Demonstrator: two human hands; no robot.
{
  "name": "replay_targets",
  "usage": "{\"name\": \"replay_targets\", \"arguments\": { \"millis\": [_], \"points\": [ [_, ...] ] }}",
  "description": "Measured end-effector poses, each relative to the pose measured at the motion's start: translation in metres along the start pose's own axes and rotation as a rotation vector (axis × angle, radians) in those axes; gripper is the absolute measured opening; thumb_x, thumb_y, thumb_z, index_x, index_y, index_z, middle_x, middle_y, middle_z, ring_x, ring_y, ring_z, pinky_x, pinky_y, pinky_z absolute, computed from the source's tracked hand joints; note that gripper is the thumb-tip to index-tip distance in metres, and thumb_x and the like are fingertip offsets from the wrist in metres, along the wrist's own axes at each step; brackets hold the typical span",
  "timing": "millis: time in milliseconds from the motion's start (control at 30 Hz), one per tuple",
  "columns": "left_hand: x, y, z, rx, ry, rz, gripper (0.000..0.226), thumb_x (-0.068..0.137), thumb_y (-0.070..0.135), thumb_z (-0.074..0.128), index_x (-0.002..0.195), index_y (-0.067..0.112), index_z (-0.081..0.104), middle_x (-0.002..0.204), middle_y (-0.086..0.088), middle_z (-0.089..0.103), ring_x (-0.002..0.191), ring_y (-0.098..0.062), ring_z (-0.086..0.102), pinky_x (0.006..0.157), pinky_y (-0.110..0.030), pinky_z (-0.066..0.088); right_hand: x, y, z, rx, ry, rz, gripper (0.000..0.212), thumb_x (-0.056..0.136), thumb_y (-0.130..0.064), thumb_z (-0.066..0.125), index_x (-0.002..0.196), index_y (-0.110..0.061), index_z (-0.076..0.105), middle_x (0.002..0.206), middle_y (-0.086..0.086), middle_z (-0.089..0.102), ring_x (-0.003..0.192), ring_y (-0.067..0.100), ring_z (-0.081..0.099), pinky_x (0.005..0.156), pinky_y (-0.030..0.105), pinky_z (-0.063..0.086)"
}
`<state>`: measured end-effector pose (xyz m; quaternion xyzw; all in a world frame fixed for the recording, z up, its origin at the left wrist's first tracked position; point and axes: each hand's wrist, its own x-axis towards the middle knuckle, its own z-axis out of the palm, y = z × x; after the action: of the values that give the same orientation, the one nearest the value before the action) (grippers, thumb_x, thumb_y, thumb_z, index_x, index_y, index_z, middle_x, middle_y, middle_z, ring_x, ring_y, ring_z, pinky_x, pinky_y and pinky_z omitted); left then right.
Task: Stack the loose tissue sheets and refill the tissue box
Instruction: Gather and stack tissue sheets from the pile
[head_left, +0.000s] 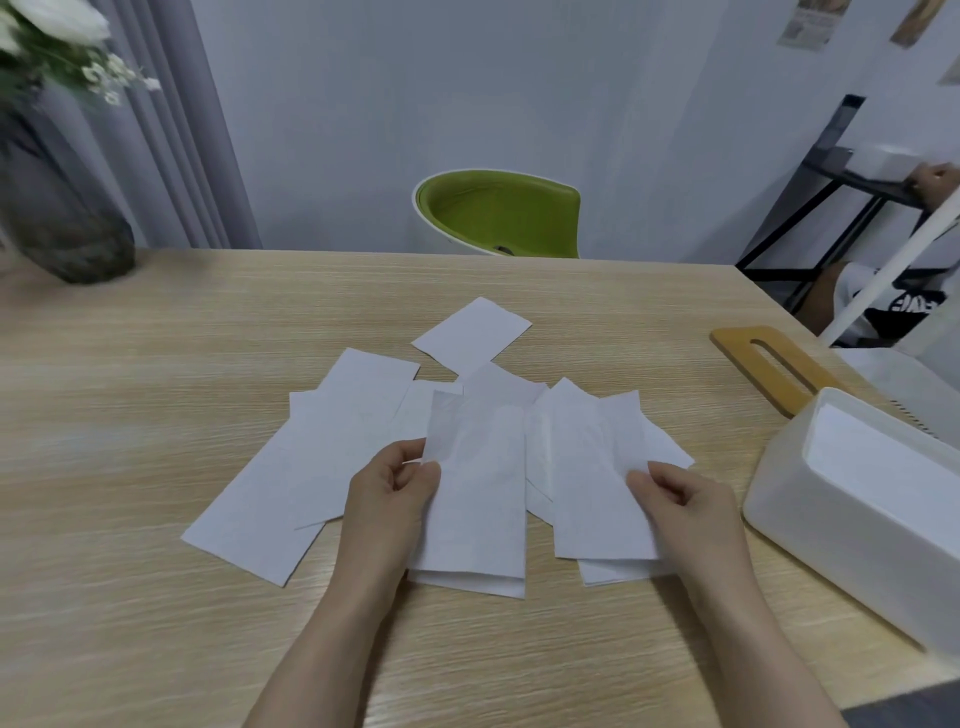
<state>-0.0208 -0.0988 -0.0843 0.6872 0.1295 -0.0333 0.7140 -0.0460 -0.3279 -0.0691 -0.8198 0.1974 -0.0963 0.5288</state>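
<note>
Across the pale wood desk (156, 364) lie loose white tissue sheets (311, 457); my left hand (395, 491) and right hand (680, 501) each pinch 1, so I'd square edges before stacking.

Tissue sheets (475, 499): about nine loose ones, overlapping near the middle of the table (156, 364); exact number is not sure
Tissue box (857, 514): one, at right edge of the table
Wooden lid (769, 364): one, behind the box
Hands: two, left hand (395, 493) and right hand (685, 504)
Vase (62, 218): one
Green chair (498, 213): one
</note>
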Motion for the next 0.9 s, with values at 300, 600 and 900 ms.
{"name": "replay_targets", "arguments": {
  "millis": [300, 600, 900],
  "points": [
    [0.000, 0.000, -0.001, -0.010, 0.043, -0.003, 0.021, 0.096, 0.011, 0.054, 0.094, 0.027, 0.068, 0.081, 0.003, 0.075, 0.077, -0.015, 0.070, 0.076, -0.038, 0.052, -0.019, -0.034, 0.013, 0.531, -0.207, 0.132, 0.018, 0.092, -0.006, 0.055, 0.103, -0.012, 0.069, 0.094, 0.004, 0.075, 0.083, 0.015, 0.071, 0.068, 0.026, 0.055],
    [-0.001, 0.001, -0.002, -0.035, 0.034, 0.008, 0.022, 0.095, 0.010, 0.054, 0.095, 0.026, 0.068, 0.083, 0.004, 0.075, 0.079, -0.013, 0.070, 0.073, -0.029, 0.052, -0.028, -0.047, 0.040, 0.584, -0.391, 0.183, 0.022, 0.091, -0.002, 0.055, 0.110, -0.004, 0.066, 0.094, 0.011, 0.075, 0.082, 0.018, 0.072, 0.062, 0.021, 0.057],
    [-0.001, 0.002, -0.001, -0.097, 0.034, 0.012, 0.023, 0.096, 0.007, 0.053, 0.095, 0.022, 0.069, 0.075, 0.009, 0.074, 0.067, -0.002, 0.066, 0.057, -0.015, 0.047, -0.024, -0.037, 0.048, 0.360, -0.279, 0.157, 0.019, 0.086, -0.010, 0.068, 0.104, -0.014, 0.064, 0.060, -0.012, 0.063, 0.049, -0.004, 0.055, 0.047, 0.008, 0.040]
  ]
}}
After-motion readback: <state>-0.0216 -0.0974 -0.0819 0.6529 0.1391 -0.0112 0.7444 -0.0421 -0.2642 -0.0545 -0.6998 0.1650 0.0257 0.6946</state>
